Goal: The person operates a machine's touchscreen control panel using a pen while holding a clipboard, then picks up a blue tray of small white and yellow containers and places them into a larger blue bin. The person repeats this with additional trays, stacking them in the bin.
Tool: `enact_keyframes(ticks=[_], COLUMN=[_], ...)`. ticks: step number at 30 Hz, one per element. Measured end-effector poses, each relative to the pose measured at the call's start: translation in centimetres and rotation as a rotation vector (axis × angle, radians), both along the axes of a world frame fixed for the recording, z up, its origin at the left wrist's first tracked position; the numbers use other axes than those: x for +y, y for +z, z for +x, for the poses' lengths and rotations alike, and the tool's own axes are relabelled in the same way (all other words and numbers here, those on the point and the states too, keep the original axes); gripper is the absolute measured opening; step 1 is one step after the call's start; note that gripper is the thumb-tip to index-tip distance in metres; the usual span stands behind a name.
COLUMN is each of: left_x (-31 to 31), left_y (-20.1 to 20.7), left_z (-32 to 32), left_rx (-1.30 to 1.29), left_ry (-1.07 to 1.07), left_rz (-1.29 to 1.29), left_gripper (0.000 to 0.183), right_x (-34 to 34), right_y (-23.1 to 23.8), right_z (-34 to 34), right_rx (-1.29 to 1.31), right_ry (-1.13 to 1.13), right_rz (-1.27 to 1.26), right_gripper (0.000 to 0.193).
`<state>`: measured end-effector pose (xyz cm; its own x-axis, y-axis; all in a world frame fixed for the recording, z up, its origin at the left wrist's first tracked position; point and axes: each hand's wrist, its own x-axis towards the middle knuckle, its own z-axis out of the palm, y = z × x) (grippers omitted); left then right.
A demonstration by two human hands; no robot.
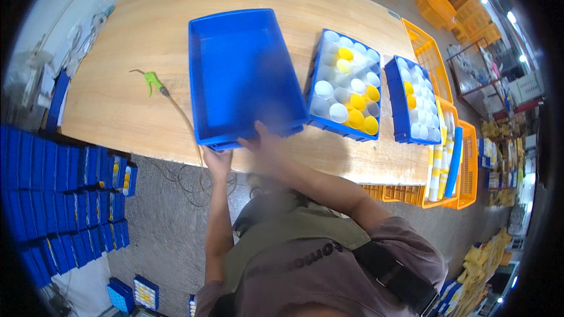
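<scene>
A blue plastic tray (247, 73), bare inside, lies on the wooden table in front of me. Beneath its near rim a second blue edge shows; I cannot tell whether it is another tray. My left hand (217, 161) is closed on the tray's near left corner from below, its fingertips hidden under it. At the near side, right of the left hand, my right hand (263, 141) grips the tray's edge, slightly blurred. To the right stands a blue crate of white and yellow tubes (341, 85), and beyond it another similar crate (414, 100).
A green air blow gun (154, 82) with a hose lies left of the tray on the wooden table (147, 23). Stacked blue trays (53, 182) rise at the left. Orange baskets (467, 164) stand along the table's right side, one holding white and yellow rolls.
</scene>
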<state>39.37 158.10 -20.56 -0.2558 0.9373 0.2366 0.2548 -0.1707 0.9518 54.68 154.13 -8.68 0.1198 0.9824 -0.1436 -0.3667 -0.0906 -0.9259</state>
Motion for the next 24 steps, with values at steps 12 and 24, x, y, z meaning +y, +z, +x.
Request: enact_keyframes(ticks=[12, 24], left_x=[-6.8, -14.0], left_y=[0.0, 6.1], left_z=[15.6, 28.3], left_rx=[-0.526, -0.934], left_ry=[-0.239, -0.155], left_rz=[-0.528, -0.816], left_gripper=[0.037, 0.061], right_x=[-7.2, -5.8], right_y=[2.9, 3.8], right_z=[17.5, 39.1], right_rx=[0.174, -0.622], right_ry=[0.449, -0.101], right_rz=[-0.352, 0.092], right_gripper=[0.037, 0.022])
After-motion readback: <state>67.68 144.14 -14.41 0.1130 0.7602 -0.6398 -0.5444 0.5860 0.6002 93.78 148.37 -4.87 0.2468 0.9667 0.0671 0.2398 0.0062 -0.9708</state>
